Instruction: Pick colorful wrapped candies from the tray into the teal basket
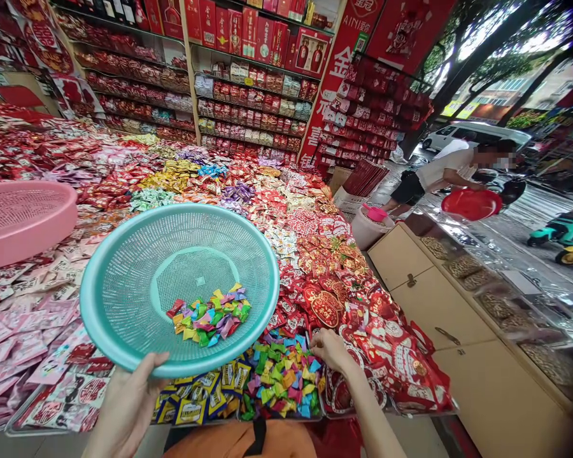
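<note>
My left hand grips the near rim of a teal plastic mesh basket, thumb over the edge. The basket is tilted toward me over the display. Inside, near its lower side, lies a small heap of colourful wrapped candies. My right hand hovers at the right edge of a tray section of similar bright candies. Its fingers are curled together; whatever they hold, if anything, is hidden. Navy-and-yellow packets lie just left of that section, below the basket.
A pink basket stands at the left on packaged sweets. Red decorated packets fill the right. Shelves of bagged sweets line the back. Beside a cabinet with bins of nuts, a person bends, holding a red basin.
</note>
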`<state>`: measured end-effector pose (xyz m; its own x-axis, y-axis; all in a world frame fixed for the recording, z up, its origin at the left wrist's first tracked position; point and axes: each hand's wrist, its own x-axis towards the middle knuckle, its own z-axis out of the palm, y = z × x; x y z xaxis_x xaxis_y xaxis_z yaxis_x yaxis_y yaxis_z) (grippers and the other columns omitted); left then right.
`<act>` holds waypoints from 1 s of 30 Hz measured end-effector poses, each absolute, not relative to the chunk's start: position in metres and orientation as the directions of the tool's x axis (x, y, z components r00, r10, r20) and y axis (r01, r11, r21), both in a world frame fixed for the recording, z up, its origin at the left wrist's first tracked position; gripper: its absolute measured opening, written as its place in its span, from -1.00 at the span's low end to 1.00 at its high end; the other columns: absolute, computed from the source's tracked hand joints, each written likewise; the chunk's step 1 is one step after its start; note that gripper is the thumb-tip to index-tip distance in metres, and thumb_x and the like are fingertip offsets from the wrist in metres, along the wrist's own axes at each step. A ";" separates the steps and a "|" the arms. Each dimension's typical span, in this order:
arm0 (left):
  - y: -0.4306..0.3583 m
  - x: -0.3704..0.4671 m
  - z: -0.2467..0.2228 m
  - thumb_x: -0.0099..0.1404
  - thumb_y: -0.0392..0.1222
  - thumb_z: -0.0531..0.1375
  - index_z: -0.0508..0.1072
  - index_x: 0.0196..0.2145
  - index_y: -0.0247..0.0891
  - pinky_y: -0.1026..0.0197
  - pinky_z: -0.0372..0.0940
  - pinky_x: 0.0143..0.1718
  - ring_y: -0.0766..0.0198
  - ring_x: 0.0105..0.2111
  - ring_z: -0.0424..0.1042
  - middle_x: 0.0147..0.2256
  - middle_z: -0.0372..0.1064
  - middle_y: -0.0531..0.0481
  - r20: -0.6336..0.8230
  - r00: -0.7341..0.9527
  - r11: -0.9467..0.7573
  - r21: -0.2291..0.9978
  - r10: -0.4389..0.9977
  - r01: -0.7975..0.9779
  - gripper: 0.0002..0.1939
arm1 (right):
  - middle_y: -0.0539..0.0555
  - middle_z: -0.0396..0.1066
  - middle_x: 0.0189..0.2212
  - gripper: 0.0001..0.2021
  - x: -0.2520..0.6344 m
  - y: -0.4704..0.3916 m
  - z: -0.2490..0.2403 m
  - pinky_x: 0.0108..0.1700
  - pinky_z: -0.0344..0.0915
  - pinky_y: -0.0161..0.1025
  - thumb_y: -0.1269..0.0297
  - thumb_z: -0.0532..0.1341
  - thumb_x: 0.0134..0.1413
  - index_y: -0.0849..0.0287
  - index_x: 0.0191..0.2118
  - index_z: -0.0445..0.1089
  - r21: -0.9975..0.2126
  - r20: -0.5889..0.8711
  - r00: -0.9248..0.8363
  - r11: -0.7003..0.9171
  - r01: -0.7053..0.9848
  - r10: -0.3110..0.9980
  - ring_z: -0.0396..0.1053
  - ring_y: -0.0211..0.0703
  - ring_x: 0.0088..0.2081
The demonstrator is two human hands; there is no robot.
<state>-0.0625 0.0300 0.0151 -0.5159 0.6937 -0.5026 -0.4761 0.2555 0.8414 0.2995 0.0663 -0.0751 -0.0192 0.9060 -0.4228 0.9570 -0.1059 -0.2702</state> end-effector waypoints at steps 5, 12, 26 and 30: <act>0.029 -0.064 0.014 -0.38 -0.37 0.43 0.44 -0.53 -0.27 0.37 0.29 -0.66 0.36 -0.47 0.28 -0.44 0.32 0.12 -0.504 -0.512 0.262 0.842 0.695 -0.472 -0.63 | 0.08 0.49 -0.20 -0.88 0.299 0.068 -0.076 -0.10 0.13 -0.22 0.42 0.22 0.06 0.11 -0.38 0.51 -0.288 -0.447 -0.028 -0.114 0.951 0.894 0.34 -0.04 -0.07; 0.028 -0.065 0.014 -0.40 -0.42 0.41 0.47 -0.56 -0.29 0.37 0.29 -0.66 0.36 -0.47 0.29 -0.45 0.34 0.11 -0.506 -0.509 0.262 0.839 0.696 -0.477 -0.66 | 0.06 0.47 -0.30 -0.85 0.301 0.068 -0.083 -0.17 0.09 -0.24 0.47 0.18 0.04 0.17 -0.50 0.40 -0.286 -0.432 -0.032 -0.103 0.953 0.902 0.32 -0.08 -0.18; 0.027 -0.065 0.010 -0.31 -0.44 0.36 0.47 -0.57 -0.27 0.35 0.29 -0.63 0.33 -0.49 0.32 -0.47 0.36 0.08 -0.493 -0.498 0.259 0.846 0.714 -0.466 -0.74 | 0.07 0.40 -0.32 -0.83 0.301 0.070 -0.064 -0.14 0.19 -0.22 0.27 0.12 0.15 0.15 -0.41 0.39 -0.577 -0.242 -0.080 -0.077 0.813 0.967 0.31 -0.09 -0.19; 0.026 -0.062 0.011 -0.31 -0.40 0.39 0.46 -0.52 -0.26 0.33 0.29 -0.64 0.32 -0.48 0.32 -0.46 0.37 0.09 -0.488 -0.498 0.264 0.851 0.717 -0.454 -0.69 | 0.08 0.40 -0.34 -0.76 0.296 0.077 -0.018 -0.14 0.24 -0.18 0.12 0.12 0.20 0.13 -0.35 0.42 -0.698 -0.119 -0.121 0.003 0.716 0.985 0.31 -0.08 -0.21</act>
